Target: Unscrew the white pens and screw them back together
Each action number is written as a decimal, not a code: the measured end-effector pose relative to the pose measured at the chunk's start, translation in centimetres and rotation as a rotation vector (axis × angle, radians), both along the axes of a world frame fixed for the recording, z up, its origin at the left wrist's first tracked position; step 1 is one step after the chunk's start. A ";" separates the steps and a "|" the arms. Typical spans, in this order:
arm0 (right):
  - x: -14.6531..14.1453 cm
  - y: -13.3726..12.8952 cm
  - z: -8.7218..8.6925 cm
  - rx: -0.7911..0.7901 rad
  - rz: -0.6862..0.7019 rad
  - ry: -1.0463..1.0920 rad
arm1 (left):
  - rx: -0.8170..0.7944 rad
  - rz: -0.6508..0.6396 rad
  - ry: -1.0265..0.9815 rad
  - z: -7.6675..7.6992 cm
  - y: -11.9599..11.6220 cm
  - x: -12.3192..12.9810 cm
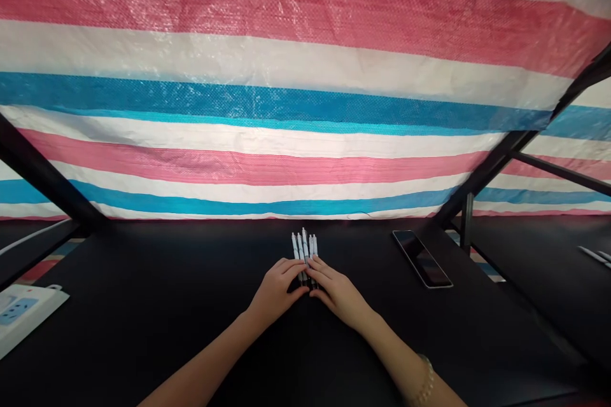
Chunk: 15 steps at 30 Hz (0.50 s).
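Several white pens (pixel 300 245) lie side by side on the black table (pixel 191 331), their clicker ends pointing away from me. My left hand (pixel 280 281) closes over the left side of the row, thumb below and fingers above. From the other side my right hand (pixel 338 287) grips the right part of the row in the same way, its fingertips meeting those of the left. Both hands cover the middle of the pens, and dark lower ends show between the thumbs and fingers. One pen in the middle sticks out farther than the others.
A smartphone (pixel 422 259) with a dark screen lies to the right. At the left edge sits a white power strip (pixel 28 308). Black metal frame bars (pixel 482 172) slant up on both sides, and a striped plastic sheet (pixel 267 168) hangs behind. More pens (pixel 594 255) lie far right.
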State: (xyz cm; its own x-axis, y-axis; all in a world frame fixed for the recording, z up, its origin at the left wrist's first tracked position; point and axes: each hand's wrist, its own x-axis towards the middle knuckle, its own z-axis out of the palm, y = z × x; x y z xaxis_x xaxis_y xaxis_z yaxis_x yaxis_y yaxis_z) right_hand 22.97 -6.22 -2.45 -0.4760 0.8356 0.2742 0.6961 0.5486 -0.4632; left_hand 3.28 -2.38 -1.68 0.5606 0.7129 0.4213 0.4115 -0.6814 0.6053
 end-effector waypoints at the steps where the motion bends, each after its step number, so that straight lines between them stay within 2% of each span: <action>1: 0.0 0.0 -0.1 0.006 0.001 0.018 | 0.011 -0.002 0.000 0.0 0.0 0.0; 7: -0.2 0.3 -0.7 0.065 0.011 0.130 | 0.066 -0.005 0.010 -0.2 0.1 0.0; 15: -0.8 0.8 -1.5 0.154 -0.035 0.242 | 0.025 -0.019 -0.010 -0.4 0.3 -0.3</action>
